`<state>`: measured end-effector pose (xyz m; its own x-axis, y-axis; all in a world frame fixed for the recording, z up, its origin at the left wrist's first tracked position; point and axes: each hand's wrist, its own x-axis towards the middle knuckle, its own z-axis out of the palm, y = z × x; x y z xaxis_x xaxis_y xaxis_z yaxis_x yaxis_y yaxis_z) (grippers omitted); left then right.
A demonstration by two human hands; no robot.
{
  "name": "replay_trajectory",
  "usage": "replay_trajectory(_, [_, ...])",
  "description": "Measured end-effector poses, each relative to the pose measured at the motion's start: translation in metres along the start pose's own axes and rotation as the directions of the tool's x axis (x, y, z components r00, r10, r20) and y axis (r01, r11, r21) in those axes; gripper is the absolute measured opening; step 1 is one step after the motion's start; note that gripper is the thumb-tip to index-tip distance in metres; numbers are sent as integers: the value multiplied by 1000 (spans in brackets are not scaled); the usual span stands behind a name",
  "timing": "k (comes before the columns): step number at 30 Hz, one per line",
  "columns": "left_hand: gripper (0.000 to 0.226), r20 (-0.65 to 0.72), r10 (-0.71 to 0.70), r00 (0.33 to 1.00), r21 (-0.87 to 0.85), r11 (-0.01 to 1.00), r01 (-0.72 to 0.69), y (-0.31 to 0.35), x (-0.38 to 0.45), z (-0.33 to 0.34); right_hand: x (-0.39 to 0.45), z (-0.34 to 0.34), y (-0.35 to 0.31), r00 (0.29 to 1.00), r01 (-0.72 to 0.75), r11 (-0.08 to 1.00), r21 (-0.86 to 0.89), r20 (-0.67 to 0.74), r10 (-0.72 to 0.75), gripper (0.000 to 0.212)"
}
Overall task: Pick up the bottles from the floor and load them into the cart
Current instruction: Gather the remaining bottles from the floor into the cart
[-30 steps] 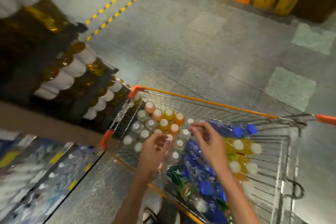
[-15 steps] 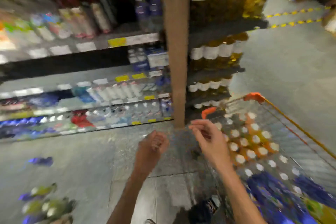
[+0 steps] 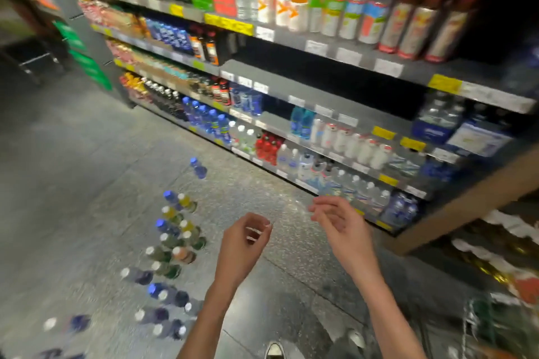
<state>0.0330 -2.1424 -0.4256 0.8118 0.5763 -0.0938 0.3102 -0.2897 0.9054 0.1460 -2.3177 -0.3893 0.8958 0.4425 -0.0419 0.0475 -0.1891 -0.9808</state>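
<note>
Many bottles (image 3: 175, 242) on speckled floor (image 3: 87, 183)

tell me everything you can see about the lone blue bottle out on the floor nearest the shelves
The lone blue bottle is small, with a blue cap and a dark blue, likely plastic body. It appears to stand on the grey speckled floor, apart from the cluster of bottles nearer the camera and short of the bottom shelf. Nothing touches it. Blur hides any label.

Person: two bare forearms, no sleeves, watch or rings visible. Left hand (image 3: 243, 245) and right hand (image 3: 342, 230) ungloved. One light-toed shoe (image 3: 274, 350), dark-trimmed, partly visible at frame bottom.
</note>
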Motion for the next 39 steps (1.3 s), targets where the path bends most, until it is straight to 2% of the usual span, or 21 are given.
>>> replay_trajectory(8, [8,-179,-134,975,-46,991,128,-52,46,-62,78,103,-3,969,-20,1000,-3,247,20,14])
replay_trajectory(13, [10,-308,-254,917,-77,967,242,-87,102,-95,156,170,3,920,-39,999,-15,391,42,14])
replay_trajectory(16, [8,-365,-321,874,-90,946,311,-112,142,-118,212,217,9,857,-64,997,-36,509,73,14])
replay_trajectory(22, [11,-488,-472,734,-199,879,433,-176,210,-158,312,326,39,724,-99,991,-90,676,134,19])
replay_trajectory(25, [10,-512,-533,673,-205,837,507,-220,231,-170,345,372,63,661,21,989,-150,744,99,19])
replay_trajectory(28, [14,-484,-596,640,-187,786,590,-271,247,-176,366,414,99,618,201,955,-217,785,48,13])
replay_trajectory(32, [26,-441,-672,594,-141,706,694,-378,276,-169,384,488,199,549,223,898,-379,810,206,9])
replay_trajectory(36, [42,-323,-732,600,-28,641,767,-518,304,-145,389,553,320,461,255,856,-449,835,301,10])
replay_trajectory(39, [52,-277,-751,600,92,600,794,-614,325,-130,394,605,410,425,326,815,-479,844,326,15])
